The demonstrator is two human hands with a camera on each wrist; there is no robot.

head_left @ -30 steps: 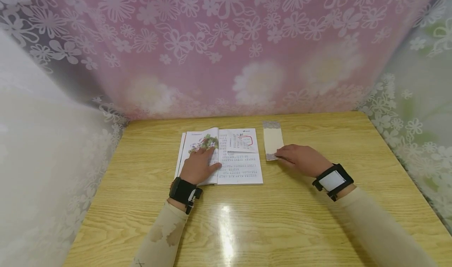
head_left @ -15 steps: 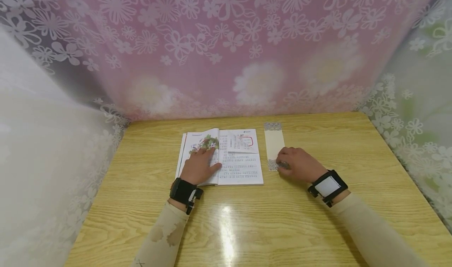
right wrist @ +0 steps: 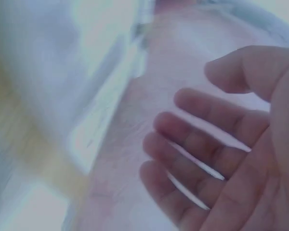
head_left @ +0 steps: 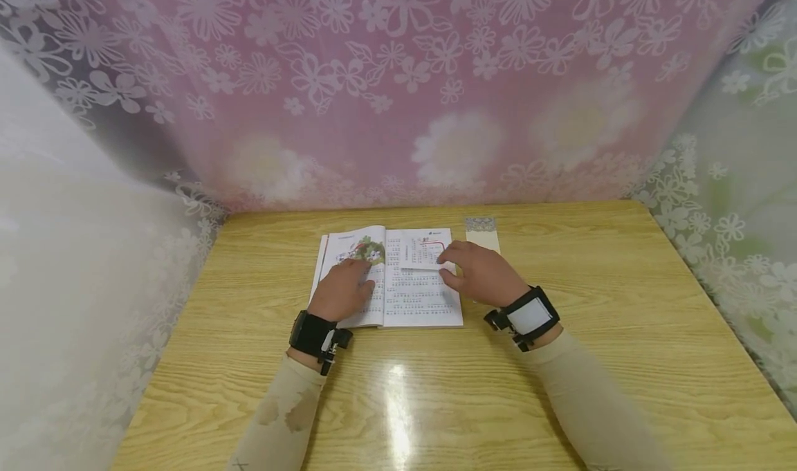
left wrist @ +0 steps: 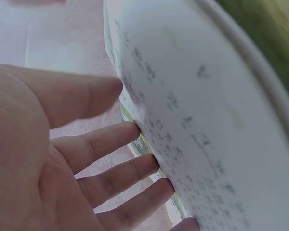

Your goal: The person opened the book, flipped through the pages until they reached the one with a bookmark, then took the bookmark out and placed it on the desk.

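Note:
An open book (head_left: 423, 298) with printed pages lies on the table, a plant picture on its left page. My left hand (head_left: 341, 290) rests on that left page; in the left wrist view its spread fingertips (left wrist: 147, 164) are right at the printed paper. A smaller white sheet (head_left: 418, 253) with a red line lies on the upper right page. My right hand (head_left: 488, 274) is over the book's right edge, fingertips near that sheet, and the right wrist view shows relaxed fingers (right wrist: 168, 144) with nothing in them. Partly hidden behind this hand is a cream strip (head_left: 482, 237) with grey patterned ends.
The wooden table (head_left: 249, 388) extends around the book and in front of both arms. A pink floral curtain (head_left: 373, 146) hangs along its back edge. Pale floral sheets (head_left: 735, 201) stand at both sides.
My right hand slid the cream strip a little nearer, let go of it and moved left to the book's right edge. The left hand shifted slightly left and stays on the page.

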